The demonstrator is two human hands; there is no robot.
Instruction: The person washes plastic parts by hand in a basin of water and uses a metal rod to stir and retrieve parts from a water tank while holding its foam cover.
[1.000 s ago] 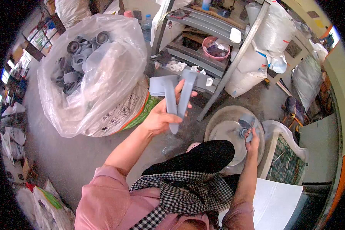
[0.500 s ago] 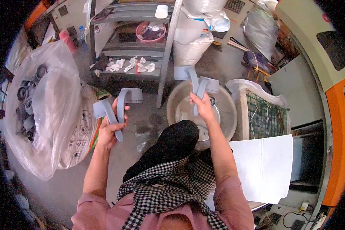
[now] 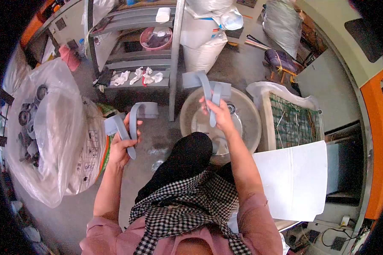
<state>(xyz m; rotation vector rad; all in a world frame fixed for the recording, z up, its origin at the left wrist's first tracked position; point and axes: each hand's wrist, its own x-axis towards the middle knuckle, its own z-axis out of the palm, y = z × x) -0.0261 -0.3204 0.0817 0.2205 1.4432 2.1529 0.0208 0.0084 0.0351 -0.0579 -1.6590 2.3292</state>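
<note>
On the floor [image 3: 74, 216] stands a tub [image 3: 252, 136]. Left of it, your left hand [image 3: 120, 148] curls its fingers round two grey parts [image 3: 133, 122]; over it, your right hand's [image 3: 219, 115] fingers clasp two more parts [image 3: 216, 103], seemingly by the tails so the broad ends sit clear.

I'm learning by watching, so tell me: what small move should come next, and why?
Probably bring the right hand in toward the left hand. The right-hand grey pieces and left-hand grey pieces look alike in shape and colour, and are held apart. With both hands occupied, gathering the pieces together might free one hand.
</note>
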